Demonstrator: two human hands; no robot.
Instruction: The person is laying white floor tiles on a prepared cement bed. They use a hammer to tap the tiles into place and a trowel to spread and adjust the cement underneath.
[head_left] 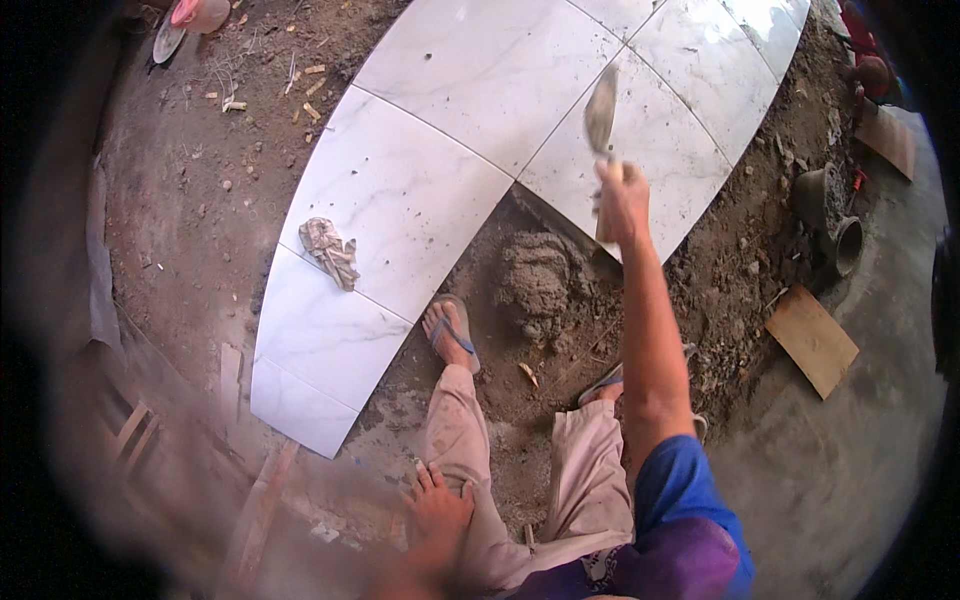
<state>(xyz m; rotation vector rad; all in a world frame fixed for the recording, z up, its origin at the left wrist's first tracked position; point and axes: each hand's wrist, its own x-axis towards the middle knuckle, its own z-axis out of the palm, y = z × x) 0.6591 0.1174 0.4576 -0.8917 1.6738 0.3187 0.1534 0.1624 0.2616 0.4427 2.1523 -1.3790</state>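
Note:
My right hand (625, 203) is closed round the handle of a trowel (601, 112), whose mortar-smeared blade points away from me over the laid tiles. Below that hand, a heap of wet mortar (540, 277) sits on the bare ground beside the edge of the white marbled tiles (400, 190). My left hand (440, 502) rests on my left knee with its fingers spread and holds nothing. A crumpled, dirty rag (329, 254) lies on the tiles to the left.
At the right stand a dark bucket (848, 246) on its side and a brown flat board (811, 341). Loose soil (735, 265) borders the tiles. A pink pail (203, 14) is at the far left. Wood strips (268, 495) lie at the lower left.

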